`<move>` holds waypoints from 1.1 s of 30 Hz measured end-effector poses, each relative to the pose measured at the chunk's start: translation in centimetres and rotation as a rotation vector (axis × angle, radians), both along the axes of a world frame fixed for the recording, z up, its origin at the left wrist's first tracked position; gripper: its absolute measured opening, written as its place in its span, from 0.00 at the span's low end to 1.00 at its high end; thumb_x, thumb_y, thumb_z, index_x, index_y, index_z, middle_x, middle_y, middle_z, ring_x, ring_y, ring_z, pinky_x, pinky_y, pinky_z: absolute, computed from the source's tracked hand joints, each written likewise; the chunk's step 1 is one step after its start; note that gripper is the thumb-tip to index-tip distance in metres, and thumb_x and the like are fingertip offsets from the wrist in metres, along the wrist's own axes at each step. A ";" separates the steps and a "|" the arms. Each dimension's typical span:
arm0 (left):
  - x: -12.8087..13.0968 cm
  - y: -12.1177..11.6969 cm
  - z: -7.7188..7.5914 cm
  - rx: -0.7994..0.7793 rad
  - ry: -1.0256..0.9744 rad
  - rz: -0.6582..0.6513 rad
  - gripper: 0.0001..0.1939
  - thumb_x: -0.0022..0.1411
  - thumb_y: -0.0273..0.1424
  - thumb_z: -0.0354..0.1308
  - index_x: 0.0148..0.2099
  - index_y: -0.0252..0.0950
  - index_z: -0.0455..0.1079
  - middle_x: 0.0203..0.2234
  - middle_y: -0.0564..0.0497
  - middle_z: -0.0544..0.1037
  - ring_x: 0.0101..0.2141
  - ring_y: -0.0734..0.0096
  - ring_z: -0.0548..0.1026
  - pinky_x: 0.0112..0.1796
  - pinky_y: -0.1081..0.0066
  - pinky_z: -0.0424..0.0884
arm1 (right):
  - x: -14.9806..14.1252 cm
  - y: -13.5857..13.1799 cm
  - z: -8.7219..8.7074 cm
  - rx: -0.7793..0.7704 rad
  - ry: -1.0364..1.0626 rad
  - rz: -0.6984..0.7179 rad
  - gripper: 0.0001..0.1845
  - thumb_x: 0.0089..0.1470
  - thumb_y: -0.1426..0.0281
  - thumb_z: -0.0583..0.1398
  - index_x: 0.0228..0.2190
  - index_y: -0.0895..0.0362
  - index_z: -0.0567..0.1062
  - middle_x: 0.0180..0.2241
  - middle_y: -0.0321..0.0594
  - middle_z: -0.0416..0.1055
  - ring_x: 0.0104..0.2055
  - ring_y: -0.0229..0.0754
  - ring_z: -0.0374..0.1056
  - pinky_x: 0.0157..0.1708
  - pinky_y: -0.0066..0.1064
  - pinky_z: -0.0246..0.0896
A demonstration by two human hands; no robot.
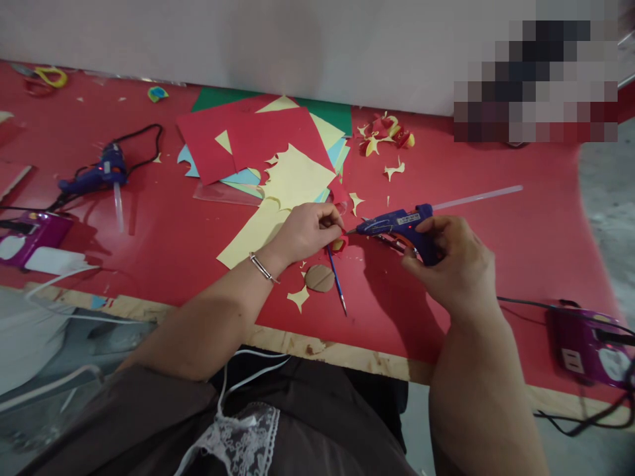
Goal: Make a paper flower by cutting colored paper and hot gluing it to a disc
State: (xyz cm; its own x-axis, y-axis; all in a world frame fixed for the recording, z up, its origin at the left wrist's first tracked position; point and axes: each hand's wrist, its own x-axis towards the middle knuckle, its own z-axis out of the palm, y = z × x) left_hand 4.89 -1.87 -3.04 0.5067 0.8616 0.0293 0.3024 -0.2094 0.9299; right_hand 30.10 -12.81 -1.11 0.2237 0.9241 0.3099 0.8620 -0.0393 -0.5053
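Note:
My right hand [459, 264] grips a blue hot glue gun [394, 223] by its handle, and a long clear glue stick [479, 197] sticks out of its back. The nozzle points left, at the fingertips of my left hand [308, 231]. Those fingers are pinched on a small red paper piece [346, 233], mostly hidden by them. Just under it shows a bit of red and yellow paper [338, 245]. A thin blue paintbrush [338, 283] lies below my left fingers, beside a round cardboard disc [320, 278]. Cut yellow paper [295, 177] lies behind that hand.
Red sheets [272, 135] and a green sheet [327, 116] are stacked at the back. Paper petals [387, 132] and scraps lie to their right. A second glue gun [102, 170] stands left. Purple power strips [592, 347] with cords sit at both sides. Scissors [49, 77] lie far left.

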 end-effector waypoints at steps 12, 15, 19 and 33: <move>0.0 0.1 -0.2 0.002 -0.026 -0.001 0.04 0.58 0.24 0.61 0.34 0.37 0.76 0.27 0.51 0.81 0.28 0.72 0.79 0.32 0.70 0.72 | 0.1 -0.1 -0.1 -0.014 -0.024 -0.014 0.19 0.46 0.64 0.66 0.43 0.50 0.75 0.36 0.40 0.77 0.36 0.49 0.74 0.37 0.39 0.70; 0.0 -0.1 0.0 -0.003 -0.042 0.002 0.05 0.58 0.23 0.60 0.34 0.38 0.75 0.25 0.52 0.81 0.27 0.72 0.79 0.31 0.70 0.72 | 0.1 0.0 0.0 -0.019 -0.009 -0.019 0.19 0.46 0.64 0.66 0.43 0.51 0.74 0.35 0.39 0.76 0.34 0.47 0.73 0.36 0.39 0.70; 0.1 -0.1 0.2 0.014 -0.047 0.004 0.05 0.57 0.23 0.59 0.34 0.37 0.75 0.25 0.52 0.80 0.26 0.74 0.77 0.30 0.70 0.71 | 0.2 0.1 0.0 -0.015 -0.003 -0.030 0.20 0.45 0.63 0.67 0.42 0.51 0.75 0.33 0.38 0.77 0.32 0.46 0.73 0.35 0.37 0.69; 0.4 -0.2 0.4 -0.158 -0.226 0.031 0.01 0.60 0.28 0.63 0.35 0.38 0.75 0.28 0.52 0.79 0.29 0.73 0.76 0.35 0.69 0.74 | 1.2 0.5 -0.3 -0.048 0.171 -0.109 0.22 0.43 0.61 0.69 0.41 0.50 0.74 0.32 0.35 0.75 0.29 0.43 0.69 0.32 0.36 0.63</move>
